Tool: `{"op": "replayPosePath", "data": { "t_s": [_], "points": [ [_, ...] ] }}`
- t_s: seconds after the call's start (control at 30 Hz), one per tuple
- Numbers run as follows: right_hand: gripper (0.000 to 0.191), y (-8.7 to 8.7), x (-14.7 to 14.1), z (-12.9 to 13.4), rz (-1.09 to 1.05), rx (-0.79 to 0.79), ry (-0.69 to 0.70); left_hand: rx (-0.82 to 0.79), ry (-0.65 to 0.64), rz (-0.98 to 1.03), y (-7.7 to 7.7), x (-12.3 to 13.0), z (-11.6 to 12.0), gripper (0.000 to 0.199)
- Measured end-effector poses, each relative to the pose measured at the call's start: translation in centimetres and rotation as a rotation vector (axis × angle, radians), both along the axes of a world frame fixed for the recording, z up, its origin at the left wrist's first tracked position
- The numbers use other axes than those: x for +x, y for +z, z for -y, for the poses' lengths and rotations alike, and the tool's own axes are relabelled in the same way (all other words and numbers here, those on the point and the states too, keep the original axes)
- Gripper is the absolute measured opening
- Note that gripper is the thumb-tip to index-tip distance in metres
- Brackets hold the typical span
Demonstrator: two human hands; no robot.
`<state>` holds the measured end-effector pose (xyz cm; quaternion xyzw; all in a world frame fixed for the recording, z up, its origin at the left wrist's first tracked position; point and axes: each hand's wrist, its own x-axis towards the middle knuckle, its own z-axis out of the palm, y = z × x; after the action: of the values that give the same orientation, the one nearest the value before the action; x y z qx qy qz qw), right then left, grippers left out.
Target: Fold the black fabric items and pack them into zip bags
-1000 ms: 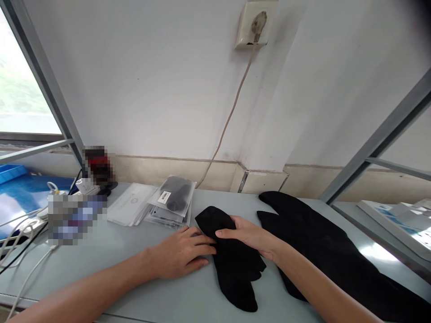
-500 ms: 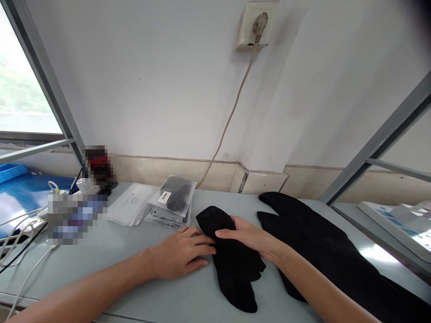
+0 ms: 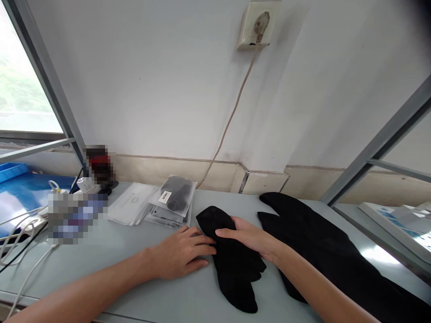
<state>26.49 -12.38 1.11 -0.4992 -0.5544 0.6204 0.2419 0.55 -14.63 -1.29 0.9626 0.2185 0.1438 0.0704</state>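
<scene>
A folded black cloth piece lies on the grey table, its rounded top pointing up and left. My right hand grips its upper right side, thumb on top and the other fingers hidden behind or under the cloth. My left hand rests flat on the table with fingers slightly spread, their tips touching the cloth's left edge. To the right, a larger spread of black cloth runs toward the lower right corner, partly behind my right forearm.
Clear plastic bags lie left of a stack of bagged dark items with a white label. White cables and a power strip sit at the left. A wall socket has a hanging cord. Metal frames stand on both sides.
</scene>
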Motion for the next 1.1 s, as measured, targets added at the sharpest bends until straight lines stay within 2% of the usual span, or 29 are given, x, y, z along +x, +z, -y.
{"op": "replayPosePath", "data": {
  "t_s": [0.17,0.3,0.4,0.6,0.87,1.1],
  "points": [
    [0.047,0.1,-0.2,0.1,-0.002,0.005,-0.011,-0.011,0.003,-0.018,0.2,0.0,0.0,0.033],
    [0.041,0.4,-0.4,0.2,0.053,0.007,-0.146,-0.01,0.015,-0.01,0.0,0.0,-0.1,0.033],
    [0.04,0.1,-0.5,0.2,0.048,-0.02,-0.192,-0.007,0.016,0.019,-0.2,-0.1,-0.1,0.034],
    [0.046,-0.7,-0.4,-0.2,0.003,0.005,-0.174,-0.012,0.017,0.027,-0.2,-0.1,-0.1,0.034],
    [0.042,0.0,-0.4,0.0,-0.018,0.039,-0.081,-0.019,0.023,0.034,-0.1,-0.1,0.0,0.034],
    [0.042,0.0,-0.4,0.0,0.03,0.039,-0.084,-0.025,0.024,0.012,-0.1,-0.1,0.0,0.033]
  ]
}}
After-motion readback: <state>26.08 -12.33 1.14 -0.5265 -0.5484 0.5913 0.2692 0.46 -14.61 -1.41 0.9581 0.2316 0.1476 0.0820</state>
